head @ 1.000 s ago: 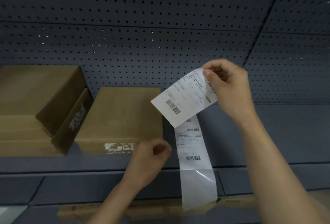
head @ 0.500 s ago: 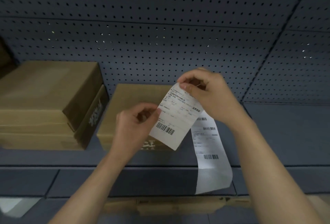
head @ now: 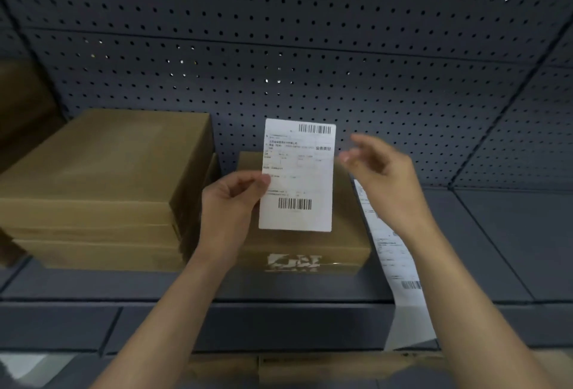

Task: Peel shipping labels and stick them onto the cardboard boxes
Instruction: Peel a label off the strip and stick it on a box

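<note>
Both arms show bare, with skin uncovered along the whole visible length of the left forearm point(head: 173, 311) and the right forearm point(head: 465, 295), from the lower edge of the view to the wrists. The left grip point(head: 231, 199) is bare too, its knuckles and finger creases sharply outlined. The right grip point(head: 381, 178) is also bare, but motion blur softens it, so its fingers appear only as hazy shapes.

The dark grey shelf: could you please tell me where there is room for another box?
Bare dark grey shelf lies right of the small brown cardboard box, beyond the hanging white label strip, back to the perforated wall. Left is crowded: stacked brown cardboard boxes stand close beside it.
</note>
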